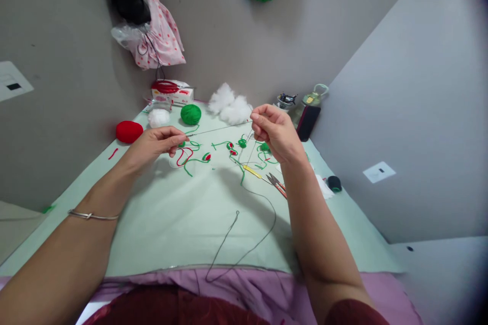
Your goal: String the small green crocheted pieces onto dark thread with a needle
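Observation:
My left hand (158, 143) is closed in a pinch on one end of a thin dark thread (221, 128), just above small green and red crocheted pieces (206, 156). My right hand (275, 132) is raised, its fingers pinched on the other end of that thread, possibly with a needle I cannot make out. The thread runs taut between both hands. A longer dark strand (263, 200) hangs from the right hand and loops over the pale green cloth (171, 218) down to my lap.
Behind the hands lie a red yarn ball (128, 131), a green yarn ball (190, 114), white stuffing (231, 104) and a small box (172, 94). Red-handled snips (276, 184) and a yellow crochet hook (252, 171) lie near my right wrist. A bag (156, 35) hangs on the wall.

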Demonstrator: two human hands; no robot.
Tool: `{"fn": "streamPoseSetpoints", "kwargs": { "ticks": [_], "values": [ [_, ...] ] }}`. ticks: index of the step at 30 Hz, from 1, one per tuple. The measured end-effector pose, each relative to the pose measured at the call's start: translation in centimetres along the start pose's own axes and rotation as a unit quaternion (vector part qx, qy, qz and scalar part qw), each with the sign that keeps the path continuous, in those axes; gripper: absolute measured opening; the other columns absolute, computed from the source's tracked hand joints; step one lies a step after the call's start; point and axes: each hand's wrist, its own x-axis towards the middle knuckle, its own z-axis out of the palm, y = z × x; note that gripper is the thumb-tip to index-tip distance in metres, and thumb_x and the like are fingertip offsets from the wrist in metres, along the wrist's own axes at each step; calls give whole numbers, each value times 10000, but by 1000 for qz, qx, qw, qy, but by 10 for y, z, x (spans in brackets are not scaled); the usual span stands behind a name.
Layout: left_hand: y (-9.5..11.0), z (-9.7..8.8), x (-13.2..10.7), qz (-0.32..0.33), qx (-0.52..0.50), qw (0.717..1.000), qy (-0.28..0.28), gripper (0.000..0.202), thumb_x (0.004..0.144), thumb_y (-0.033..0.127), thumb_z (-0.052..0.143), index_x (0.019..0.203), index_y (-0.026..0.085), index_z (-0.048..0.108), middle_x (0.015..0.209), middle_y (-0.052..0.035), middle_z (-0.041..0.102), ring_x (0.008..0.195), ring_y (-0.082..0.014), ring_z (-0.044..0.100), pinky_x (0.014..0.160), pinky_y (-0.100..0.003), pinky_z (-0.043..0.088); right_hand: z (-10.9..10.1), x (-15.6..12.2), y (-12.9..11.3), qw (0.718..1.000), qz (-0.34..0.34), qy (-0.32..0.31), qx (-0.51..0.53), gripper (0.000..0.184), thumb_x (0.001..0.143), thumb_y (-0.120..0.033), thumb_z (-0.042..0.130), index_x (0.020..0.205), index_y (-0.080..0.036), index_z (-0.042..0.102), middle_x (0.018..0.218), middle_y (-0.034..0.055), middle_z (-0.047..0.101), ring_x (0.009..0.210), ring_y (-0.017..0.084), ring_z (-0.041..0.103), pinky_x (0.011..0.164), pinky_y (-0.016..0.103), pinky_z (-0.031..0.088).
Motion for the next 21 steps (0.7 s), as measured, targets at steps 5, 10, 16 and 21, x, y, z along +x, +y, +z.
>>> {"fn": "streamPoseSetpoints", "kwargs": {
  "ticks": [5,10,16,21],
  "values": [
    [1,2,1,9,-38,999,29,247,748,414,818,811,196,720,725,9,613,602,-108,511,624,-267,447,-2,0,-2,1000,-5,0,-3,386,715,-451,873,768,-214,574,537,-66,487,477,59,340,461,234,255],
    [8,3,-2,-10,-112,993,22,186,788,297,796,777,166,664,706,29,574,665,-97,524,647,-245,453,-2,1,0,1000,0,-4,-9,384,734,-459,860,766,-213,567,534,-66,482,469,57,337,450,231,248],
    [12,4,-3,-58,-221,973,26,203,744,274,839,832,158,698,770,7,648,718,-96,597,692,-214,542,-8,3,0,1000,3,7,0,364,736,-436,855,773,-204,576,526,-67,493,454,48,333,448,229,239],
    [13,8,-1,-77,-353,930,63,79,769,135,745,740,163,678,896,-27,709,879,-125,692,839,-213,608,-12,5,0,999,19,20,16,354,716,-413,857,776,-192,587,516,-67,503,443,44,332,448,219,222]
  ]
}}
